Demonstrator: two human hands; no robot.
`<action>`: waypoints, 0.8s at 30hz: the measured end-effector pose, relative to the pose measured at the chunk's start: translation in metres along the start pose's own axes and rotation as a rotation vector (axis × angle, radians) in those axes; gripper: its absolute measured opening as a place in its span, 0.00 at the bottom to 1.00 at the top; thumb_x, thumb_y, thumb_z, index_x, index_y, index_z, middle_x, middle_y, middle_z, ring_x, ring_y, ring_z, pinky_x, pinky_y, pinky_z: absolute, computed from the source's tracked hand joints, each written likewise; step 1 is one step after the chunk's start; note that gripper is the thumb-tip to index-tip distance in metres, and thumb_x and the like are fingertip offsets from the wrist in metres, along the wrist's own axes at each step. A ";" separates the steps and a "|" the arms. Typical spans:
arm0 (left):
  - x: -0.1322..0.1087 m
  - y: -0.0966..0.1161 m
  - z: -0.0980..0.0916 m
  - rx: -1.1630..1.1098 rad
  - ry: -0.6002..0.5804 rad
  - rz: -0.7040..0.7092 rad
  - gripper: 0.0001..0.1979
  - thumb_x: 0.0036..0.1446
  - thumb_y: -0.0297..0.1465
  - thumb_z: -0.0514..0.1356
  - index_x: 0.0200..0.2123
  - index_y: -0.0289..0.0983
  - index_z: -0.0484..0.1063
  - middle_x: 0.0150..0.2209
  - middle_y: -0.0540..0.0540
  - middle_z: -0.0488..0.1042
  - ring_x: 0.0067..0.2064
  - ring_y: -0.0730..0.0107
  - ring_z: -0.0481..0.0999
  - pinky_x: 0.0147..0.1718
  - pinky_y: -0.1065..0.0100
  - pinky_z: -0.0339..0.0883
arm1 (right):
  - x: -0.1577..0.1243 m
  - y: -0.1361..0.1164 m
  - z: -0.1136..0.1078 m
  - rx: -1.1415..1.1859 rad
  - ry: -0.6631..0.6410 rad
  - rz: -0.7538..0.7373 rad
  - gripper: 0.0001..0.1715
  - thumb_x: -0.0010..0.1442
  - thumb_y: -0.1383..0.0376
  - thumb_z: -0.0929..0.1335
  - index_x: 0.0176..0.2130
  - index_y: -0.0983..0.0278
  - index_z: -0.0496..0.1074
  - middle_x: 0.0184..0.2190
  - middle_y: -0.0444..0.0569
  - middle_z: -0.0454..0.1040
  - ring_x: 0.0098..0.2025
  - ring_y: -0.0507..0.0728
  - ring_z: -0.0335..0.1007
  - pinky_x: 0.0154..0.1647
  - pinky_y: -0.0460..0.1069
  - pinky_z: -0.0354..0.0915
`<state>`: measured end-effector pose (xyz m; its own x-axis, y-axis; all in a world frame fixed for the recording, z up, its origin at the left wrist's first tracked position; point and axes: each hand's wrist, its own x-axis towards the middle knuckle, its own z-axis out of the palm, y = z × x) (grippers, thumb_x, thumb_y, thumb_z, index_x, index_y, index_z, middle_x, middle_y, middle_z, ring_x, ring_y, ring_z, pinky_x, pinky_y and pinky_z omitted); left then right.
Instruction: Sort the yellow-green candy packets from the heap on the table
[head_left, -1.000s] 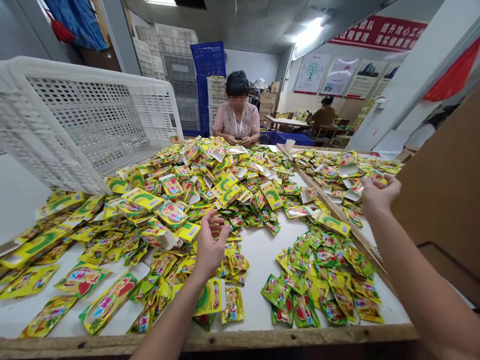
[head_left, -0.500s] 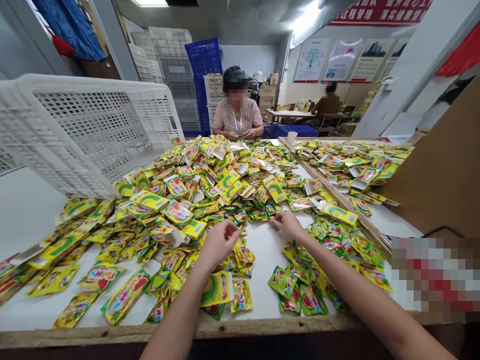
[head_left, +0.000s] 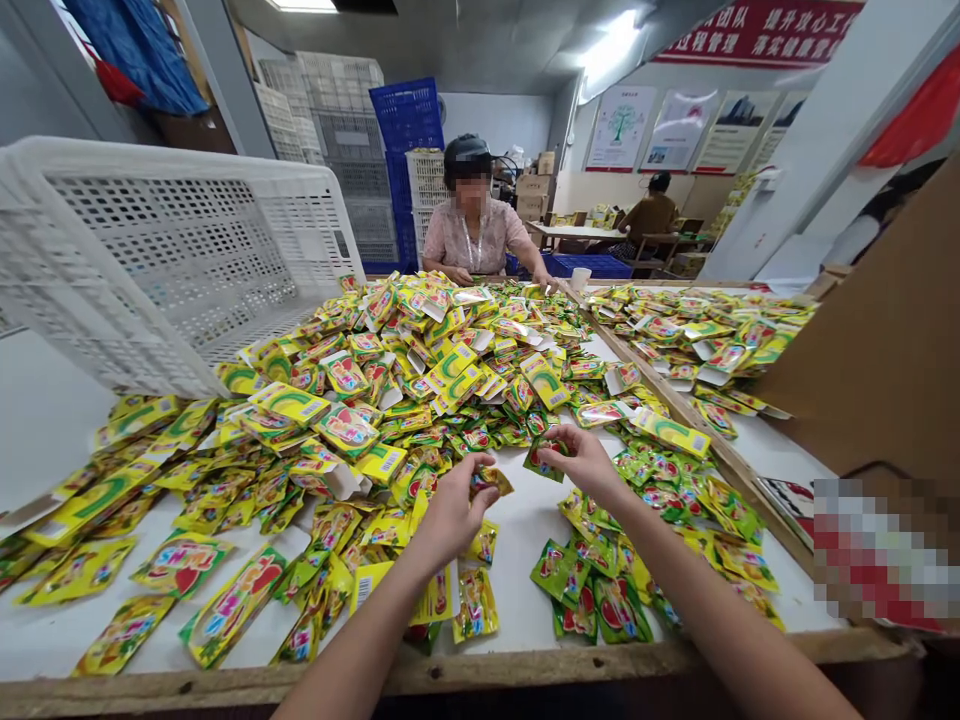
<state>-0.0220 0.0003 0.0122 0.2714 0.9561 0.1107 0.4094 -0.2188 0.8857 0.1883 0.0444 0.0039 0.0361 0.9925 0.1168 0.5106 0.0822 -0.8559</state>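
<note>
My left hand (head_left: 459,508) is closed on a small yellow sachet (head_left: 495,481), whose end sticks out past the fingers. To its right, my right hand (head_left: 585,462) pinches a green sachet (head_left: 541,459) with a red fruit picture, just above the white tabletop (head_left: 517,510). Ahead of both hands rises a big heap of yellow boxes (head_left: 454,372) mixed with sachets. Loose green sachets (head_left: 562,572) lie below my right hand. Near my left forearm are yellow sachets (head_left: 474,603) and a partly covered yellow box (head_left: 370,583).
A white perforated crate (head_left: 180,250) lies tipped at the left. A wooden divider (head_left: 664,390) separates a second heap (head_left: 720,320) at the right, near a brown cardboard panel (head_left: 862,330). Across the table a person (head_left: 476,230) reaches into the heap. A wooden edge (head_left: 450,672) runs along the front.
My right hand has lifted a green sachet from the heap's edge. A yellow sachet now shows in my left hand, which moved slightly right. The person opposite has stretched an arm toward the heap.
</note>
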 end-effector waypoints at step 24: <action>-0.008 0.001 0.025 -0.055 0.069 -0.072 0.09 0.61 0.38 0.42 0.33 0.40 0.53 0.31 0.50 0.60 0.35 0.69 0.63 0.38 0.66 0.59 | -0.062 -0.030 0.048 0.664 -0.347 0.101 0.24 0.44 0.52 0.73 0.36 0.67 0.73 0.27 0.45 0.74 0.29 0.53 0.70 0.32 0.49 0.70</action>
<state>-0.0019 -0.0125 0.0007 0.1821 0.9804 0.0749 0.3765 -0.1399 0.9158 0.1294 -0.0149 -0.0019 -0.2733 0.9606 -0.0495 -0.1097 -0.0823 -0.9905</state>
